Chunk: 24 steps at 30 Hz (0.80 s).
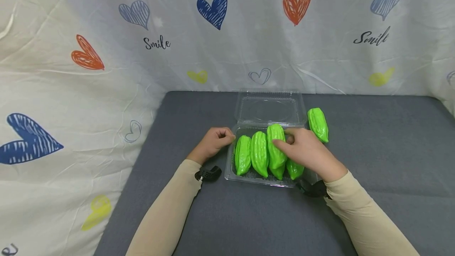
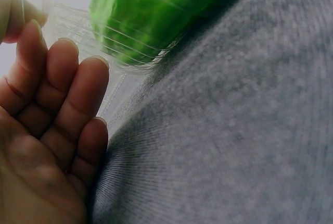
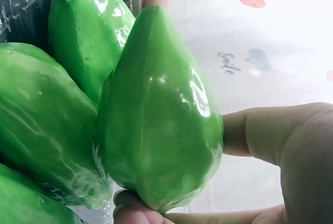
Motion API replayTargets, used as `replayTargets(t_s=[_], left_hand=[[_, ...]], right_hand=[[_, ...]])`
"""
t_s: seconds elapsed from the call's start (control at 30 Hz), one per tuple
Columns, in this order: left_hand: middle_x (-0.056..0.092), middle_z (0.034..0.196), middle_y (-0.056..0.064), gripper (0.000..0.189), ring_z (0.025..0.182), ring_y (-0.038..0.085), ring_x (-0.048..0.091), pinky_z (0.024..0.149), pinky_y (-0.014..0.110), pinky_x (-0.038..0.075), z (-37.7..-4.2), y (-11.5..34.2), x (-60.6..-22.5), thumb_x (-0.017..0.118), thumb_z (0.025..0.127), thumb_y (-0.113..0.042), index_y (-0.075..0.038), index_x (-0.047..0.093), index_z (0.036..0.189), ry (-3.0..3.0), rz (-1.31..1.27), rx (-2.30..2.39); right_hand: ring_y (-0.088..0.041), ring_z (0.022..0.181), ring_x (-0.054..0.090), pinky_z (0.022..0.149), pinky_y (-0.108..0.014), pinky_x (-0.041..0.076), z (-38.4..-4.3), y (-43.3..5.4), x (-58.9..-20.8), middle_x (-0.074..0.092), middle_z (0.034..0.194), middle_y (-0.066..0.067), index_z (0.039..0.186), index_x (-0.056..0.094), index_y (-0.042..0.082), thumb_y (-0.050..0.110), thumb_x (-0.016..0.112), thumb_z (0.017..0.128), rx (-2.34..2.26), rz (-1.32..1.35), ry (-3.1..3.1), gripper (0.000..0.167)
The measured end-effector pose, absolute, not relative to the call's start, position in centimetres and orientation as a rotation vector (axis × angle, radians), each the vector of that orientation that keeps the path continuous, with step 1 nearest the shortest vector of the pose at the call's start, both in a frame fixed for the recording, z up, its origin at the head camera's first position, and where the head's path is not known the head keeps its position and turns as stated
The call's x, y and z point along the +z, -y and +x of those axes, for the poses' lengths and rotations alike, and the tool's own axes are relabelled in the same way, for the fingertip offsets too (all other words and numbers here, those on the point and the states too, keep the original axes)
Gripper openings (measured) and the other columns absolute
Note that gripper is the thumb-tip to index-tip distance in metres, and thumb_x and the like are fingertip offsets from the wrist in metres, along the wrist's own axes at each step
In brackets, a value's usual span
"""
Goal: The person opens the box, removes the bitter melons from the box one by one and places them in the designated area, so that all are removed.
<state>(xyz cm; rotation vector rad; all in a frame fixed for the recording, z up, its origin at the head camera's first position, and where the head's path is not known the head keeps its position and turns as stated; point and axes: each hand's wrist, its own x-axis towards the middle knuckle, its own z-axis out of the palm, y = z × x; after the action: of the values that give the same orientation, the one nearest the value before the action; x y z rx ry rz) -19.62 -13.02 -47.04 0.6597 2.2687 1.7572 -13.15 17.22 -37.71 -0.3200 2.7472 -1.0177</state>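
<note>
A clear plastic clamshell container (image 1: 261,181) lies on the table with its lid (image 1: 270,108) folded back. Several glossy green ridged gourds (image 1: 243,155) lie side by side in it. My right hand (image 1: 307,149) pinches another green gourd (image 1: 276,143) between thumb and fingers, above the ones inside; in the right wrist view this gourd (image 3: 161,114) tapers to a point. At the container's left rim, my left hand (image 1: 213,141) pinches the edge between thumb and curled fingers. The left wrist view shows those fingers (image 2: 86,88) beside the plastic wall, with a gourd (image 2: 145,15) behind it.
One more green gourd (image 1: 318,125) lies on the dark grey table (image 1: 384,149), right of the lid. A pale curtain (image 1: 245,42) printed with hearts hangs behind and along the left. Small black devices (image 1: 209,174) sit at both wrists.
</note>
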Motion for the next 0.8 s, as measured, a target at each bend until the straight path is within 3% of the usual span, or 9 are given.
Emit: replayTargets(t_s=[0.1,0.17,0.23,0.43,0.5,0.6,0.67,0.8], left_hand=[[0.063,0.085,-0.002,0.028,0.081,0.017,0.056,0.083,0.030,0.048,-19.7,13.0,-47.2,0.063,0.101,-0.003,-0.002,0.062,0.074,-2.275,0.661,1.749],[0.063,0.084,-0.002,0.028,0.080,0.017,0.056,0.082,0.030,0.048,-19.7,13.0,-47.2,0.062,0.101,-0.003,-0.003,0.062,0.074,-2.277,0.663,1.747],[0.063,0.084,-0.003,0.028,0.080,0.017,0.056,0.083,0.030,0.048,-19.7,13.0,-47.3,0.063,0.101,-0.003,-0.003,0.062,0.074,-2.278,0.667,1.745],[0.063,0.085,-0.003,0.028,0.081,0.016,0.056,0.082,0.030,0.048,-19.6,13.0,-47.2,0.063,0.101,-0.004,-0.003,0.062,0.074,-2.272,0.664,1.749],[0.063,0.085,-0.003,0.028,0.080,0.017,0.056,0.082,0.030,0.047,-19.6,13.0,-47.2,0.063,0.102,-0.004,-0.004,0.062,0.074,-2.270,0.659,1.748],[0.063,0.085,-0.002,0.029,0.080,0.018,0.055,0.082,0.031,0.047,-19.6,13.0,-47.3,0.063,0.102,-0.005,-0.003,0.062,0.074,-2.267,0.656,1.747],[0.063,0.085,-0.002,0.029,0.080,0.018,0.055,0.082,0.032,0.047,-19.7,13.0,-47.3,0.063,0.103,-0.005,-0.003,0.063,0.074,-2.267,0.655,1.745],[0.063,0.086,-0.002,0.028,0.081,0.018,0.055,0.082,0.031,0.047,-19.7,13.1,-47.2,0.063,0.103,-0.006,-0.003,0.063,0.075,-2.266,0.656,1.747]], right_hand=[[-0.011,0.050,0.025,0.059,-0.035,0.037,-13.2,-17.3,-37.6,0.027,0.056,0.008,0.119,0.064,-0.004,0.040,0.063,0.103,-1.035,-0.318,-2.733,0.047],[-0.011,0.050,0.025,0.059,-0.035,0.037,-13.2,-17.4,-37.5,0.028,0.056,0.008,0.136,0.058,-0.010,0.039,0.062,0.103,-1.047,-0.318,-2.719,0.059],[-0.011,0.050,0.026,0.058,-0.036,0.036,-13.2,-17.5,-37.5,0.029,0.056,0.007,0.144,0.052,-0.012,0.038,0.062,0.103,-1.058,-0.318,-2.707,0.066],[-0.012,0.053,0.028,0.060,-0.036,0.036,-13.3,-17.9,-37.2,0.032,0.060,0.006,0.147,0.049,-0.014,0.038,0.061,0.103,-1.061,-0.311,-2.702,0.069],[-0.013,0.057,0.038,0.063,-0.037,0.041,-13.3,-18.2,-36.9,0.048,0.066,0.001,0.147,0.048,-0.014,0.041,0.061,0.104,-1.044,-0.293,-2.716,0.071],[-0.019,0.073,0.058,0.073,-0.041,0.050,-13.4,-18.8,-36.5,0.071,0.093,-0.014,0.148,0.047,-0.014,0.044,0.060,0.104,-1.027,-0.258,-2.739,0.074],[-0.027,0.093,0.068,0.082,-0.047,0.054,-13.5,-19.2,-36.2,0.072,0.119,-0.023,0.149,0.047,-0.013,0.047,0.058,0.105,-1.016,-0.235,-2.749,0.076],[-0.038,0.112,0.070,0.091,-0.055,0.054,-13.6,-19.8,-35.8,0.070,0.126,-0.027,0.149,0.049,-0.011,0.049,0.056,0.105,-1.004,-0.214,-2.771,0.075]])
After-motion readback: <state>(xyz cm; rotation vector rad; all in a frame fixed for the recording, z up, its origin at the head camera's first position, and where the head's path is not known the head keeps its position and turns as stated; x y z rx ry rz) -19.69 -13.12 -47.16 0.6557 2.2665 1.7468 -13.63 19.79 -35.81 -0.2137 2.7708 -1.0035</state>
